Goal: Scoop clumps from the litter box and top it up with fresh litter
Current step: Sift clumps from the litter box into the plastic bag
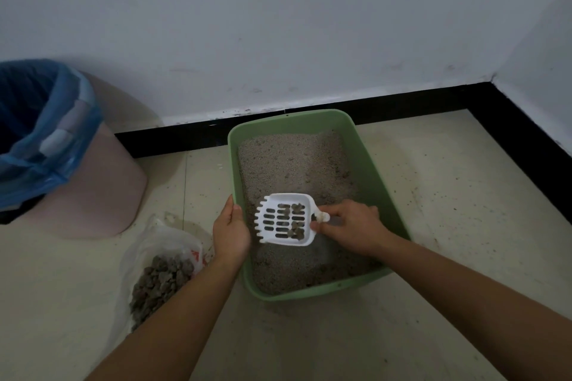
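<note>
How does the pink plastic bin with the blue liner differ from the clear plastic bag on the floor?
The pink plastic bin with its blue liner stands upright and rigid; the clear plastic bag lies slack on the floor. The bag shows a heap of grey clumps; the bin's inside is too dark to tell. The bin is much bigger than the bag. Both sit left of the green litter box.

The pale floor (448, 226) is seen speckled with grit. A green litter box (373, 176) is set on it under the left hand (230, 233) and right hand (353, 226); a plastic bag (161, 235) of clumps (161, 281) is laid just left, a pink bin (102, 189) farther left.
</note>
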